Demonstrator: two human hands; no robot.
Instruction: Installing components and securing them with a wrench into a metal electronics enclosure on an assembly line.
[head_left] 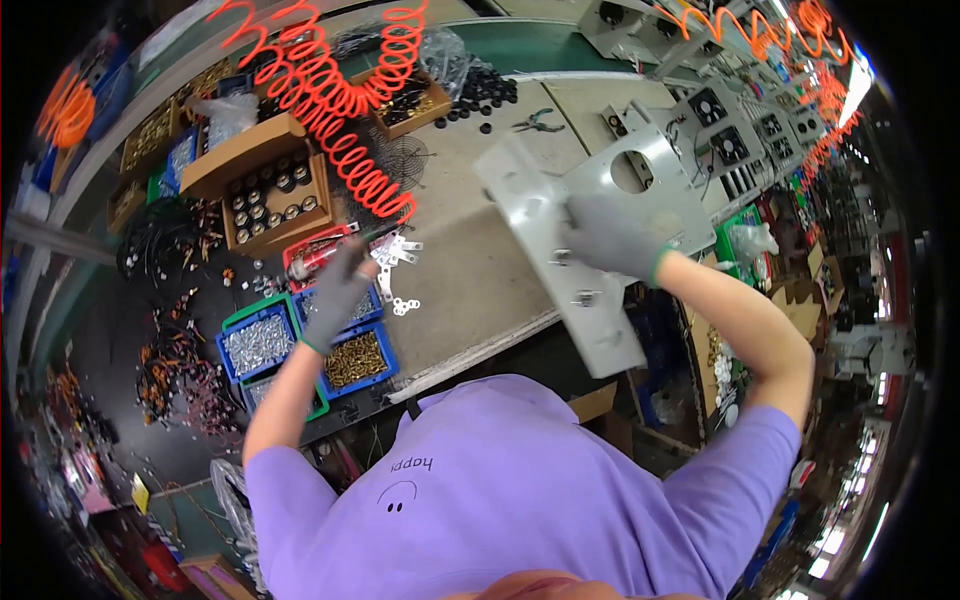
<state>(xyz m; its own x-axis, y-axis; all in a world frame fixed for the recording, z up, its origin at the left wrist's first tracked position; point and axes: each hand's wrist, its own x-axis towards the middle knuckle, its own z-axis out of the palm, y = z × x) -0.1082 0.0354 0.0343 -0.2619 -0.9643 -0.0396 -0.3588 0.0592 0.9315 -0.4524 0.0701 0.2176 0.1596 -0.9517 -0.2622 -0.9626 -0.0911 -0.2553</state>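
Head view: I judge the grey panel (540,238) part-fitted, work remaining; right hand (612,238) on it, left hand (338,298) left of it, finger closure I can't tell.

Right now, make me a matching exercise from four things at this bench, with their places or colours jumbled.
Things:
1. Pliers
2. Right hand
3. Coiled hoses
4. Brass-coloured pieces

Places or colours:
A. Orange-red
B. In a blue tray
C. On the bench, near black round parts
D. Against a grey metal panel

Pairs: 1-C, 2-D, 3-A, 4-B.
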